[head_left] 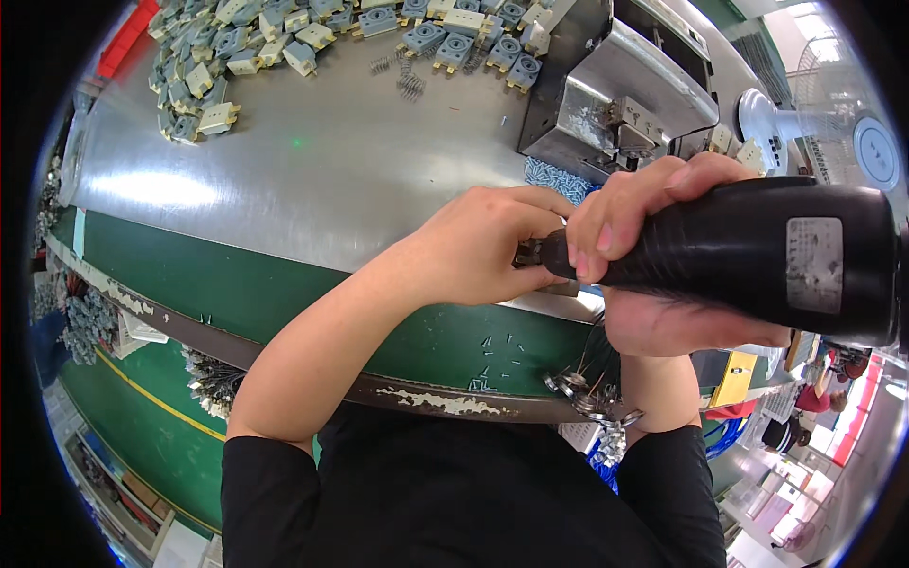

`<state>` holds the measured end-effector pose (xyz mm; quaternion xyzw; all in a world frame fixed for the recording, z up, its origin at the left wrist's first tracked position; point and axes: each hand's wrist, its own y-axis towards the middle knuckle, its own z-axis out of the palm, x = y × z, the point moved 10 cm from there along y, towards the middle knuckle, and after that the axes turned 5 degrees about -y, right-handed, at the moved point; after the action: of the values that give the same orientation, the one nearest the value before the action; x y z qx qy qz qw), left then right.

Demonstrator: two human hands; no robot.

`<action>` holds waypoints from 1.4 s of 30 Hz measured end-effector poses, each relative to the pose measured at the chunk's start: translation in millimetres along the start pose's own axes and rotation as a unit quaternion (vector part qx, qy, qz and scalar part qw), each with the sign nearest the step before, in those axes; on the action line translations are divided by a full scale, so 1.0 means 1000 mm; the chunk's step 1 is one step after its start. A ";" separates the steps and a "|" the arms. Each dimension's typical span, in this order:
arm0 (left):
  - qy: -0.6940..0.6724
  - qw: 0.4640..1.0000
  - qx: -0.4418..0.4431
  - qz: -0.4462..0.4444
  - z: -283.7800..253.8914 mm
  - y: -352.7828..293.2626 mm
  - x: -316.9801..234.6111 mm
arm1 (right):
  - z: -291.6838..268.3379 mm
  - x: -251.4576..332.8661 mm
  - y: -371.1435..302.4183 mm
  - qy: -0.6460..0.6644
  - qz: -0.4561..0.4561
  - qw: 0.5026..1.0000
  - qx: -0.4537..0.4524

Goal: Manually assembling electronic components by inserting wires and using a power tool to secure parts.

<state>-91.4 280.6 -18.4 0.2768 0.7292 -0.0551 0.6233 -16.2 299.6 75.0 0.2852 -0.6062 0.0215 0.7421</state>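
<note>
My right hand (653, 204) is wrapped round a black power screwdriver (734, 251), its body lying nearly level and its nose toward the left. My left hand (478, 246) pinches a small dark metal part (528, 252) right at the screwdriver's nose. Fingers and tool cover most of that part, so its kind cannot be made out. Just beyond the two hands lies a heap of small bluish screws (551, 177).
Grey and cream switch-like parts (237, 64) pile up at the far left, with loose springs (409, 83) nearby. A metal fixture (630, 104) stands far right. Several screws (488, 362) lie on the green mat (431, 346); metal rings (573, 383) with wires are at its front edge.
</note>
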 end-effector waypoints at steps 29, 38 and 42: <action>0.177 0.957 -0.051 0.225 0.021 -0.019 -0.054 | -0.072 0.036 -0.058 -0.428 0.100 0.894 0.087; 0.159 0.946 -0.165 0.231 0.017 -0.036 -0.069 | -0.003 0.031 -0.098 -0.634 -0.216 0.716 0.197; 0.079 0.959 -0.153 0.225 0.019 -0.040 -0.092 | -0.080 0.077 -0.094 -0.541 -0.311 0.781 -0.008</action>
<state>-87.4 208.4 53.1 0.3380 0.6948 0.2208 0.5952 111.0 233.1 100.0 0.4167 -0.7868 -0.3732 0.2610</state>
